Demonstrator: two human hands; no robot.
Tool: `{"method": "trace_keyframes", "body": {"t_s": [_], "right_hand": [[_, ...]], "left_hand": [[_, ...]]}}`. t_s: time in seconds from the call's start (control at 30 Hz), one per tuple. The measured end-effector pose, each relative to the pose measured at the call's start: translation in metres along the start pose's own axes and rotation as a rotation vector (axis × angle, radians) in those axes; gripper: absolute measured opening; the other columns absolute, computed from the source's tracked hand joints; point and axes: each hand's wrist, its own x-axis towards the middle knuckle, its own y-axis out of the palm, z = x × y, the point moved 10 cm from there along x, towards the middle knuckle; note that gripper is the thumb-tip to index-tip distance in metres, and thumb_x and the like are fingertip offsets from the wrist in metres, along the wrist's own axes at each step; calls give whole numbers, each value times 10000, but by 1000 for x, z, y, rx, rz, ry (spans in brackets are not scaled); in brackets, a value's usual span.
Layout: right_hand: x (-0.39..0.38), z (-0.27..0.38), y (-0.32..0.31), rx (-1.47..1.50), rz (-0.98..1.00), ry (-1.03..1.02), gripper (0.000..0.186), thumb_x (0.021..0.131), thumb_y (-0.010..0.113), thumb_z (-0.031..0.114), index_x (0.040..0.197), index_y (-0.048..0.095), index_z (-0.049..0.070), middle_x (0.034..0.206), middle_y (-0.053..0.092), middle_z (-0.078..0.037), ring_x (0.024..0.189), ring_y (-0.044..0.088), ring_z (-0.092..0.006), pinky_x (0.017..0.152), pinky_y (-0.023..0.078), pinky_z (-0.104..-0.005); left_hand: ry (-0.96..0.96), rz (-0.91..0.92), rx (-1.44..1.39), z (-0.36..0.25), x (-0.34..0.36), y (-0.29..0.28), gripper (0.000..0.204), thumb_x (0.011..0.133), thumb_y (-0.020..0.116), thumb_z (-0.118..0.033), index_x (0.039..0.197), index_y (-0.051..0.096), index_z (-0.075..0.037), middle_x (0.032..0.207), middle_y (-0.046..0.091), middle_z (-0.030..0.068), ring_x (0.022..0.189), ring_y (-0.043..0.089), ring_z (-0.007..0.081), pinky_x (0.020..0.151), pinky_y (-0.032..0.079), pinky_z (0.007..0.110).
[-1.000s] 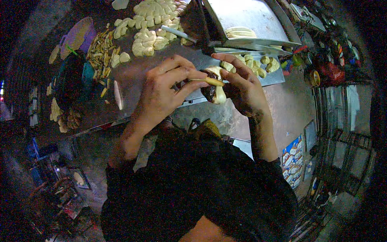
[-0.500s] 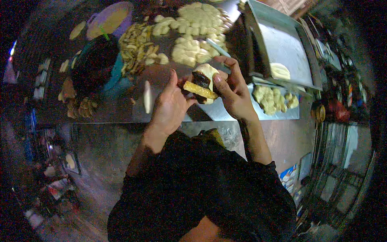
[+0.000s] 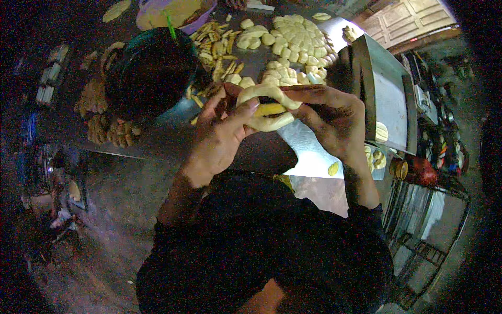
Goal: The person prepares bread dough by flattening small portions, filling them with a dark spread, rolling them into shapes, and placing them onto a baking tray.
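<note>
Between my two hands is a piece of pale dough, its edges bent round a yellow strip that looks like cut banana. A dark patch shows inside the fold, above the strip. My left hand grips the dough's left end, thumb on top. At the other end, the fingers of my right hand pinch its edge. Beyond my hands lie several pale dough balls packed together on the table. A heap of cut yellow strips sits left of them.
At left stands a dark teal-rimmed tub with a green stick; a purple basin is behind it. Brownish bunched pieces lie by the tub. At right, a deep metal tray holds pale dough near its close end.
My right hand has moved right, and the long light-coloured tool once in it no longer shows there. Both hands now hold the dough, whose edges rise round the strip. The view has shifted.
</note>
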Motion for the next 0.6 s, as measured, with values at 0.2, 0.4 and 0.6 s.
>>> {"method": "trace_keyframes", "body": {"t_s": [0.2, 0.4, 0.6], "right_hand": [[-14, 42, -33, -318, 16, -109, 277, 797, 783, 56, 1071, 761, 22, 1077, 738, -166, 1014, 708, -263, 884, 554, -343], [-61, 70, -82, -330, -121, -247, 382, 750, 814, 209, 1067, 748, 7, 971, 731, -161, 921, 712, -270, 795, 561, -330], [-129, 54, -127, -302, -264, -259, 235, 830, 776, 154, 950, 739, -44, 844, 719, -142, 691, 680, -186, 598, 519, -276]], "left_hand": [[-55, 566, -376, -4, -11, 61, 433, 867, 751, -81, 1203, 479, -113, 1270, 538, 78, 1245, 544, 244, 1015, 503, 425], [280, 450, 217, -2, -30, 113, 384, 899, 736, -126, 1117, 422, -93, 1222, 540, 107, 1040, 616, 204, 836, 571, 344], [233, 586, -47, 36, -56, 169, 410, 879, 787, -233, 1077, 481, -45, 1054, 603, 122, 718, 633, 168, 576, 562, 307]]}}
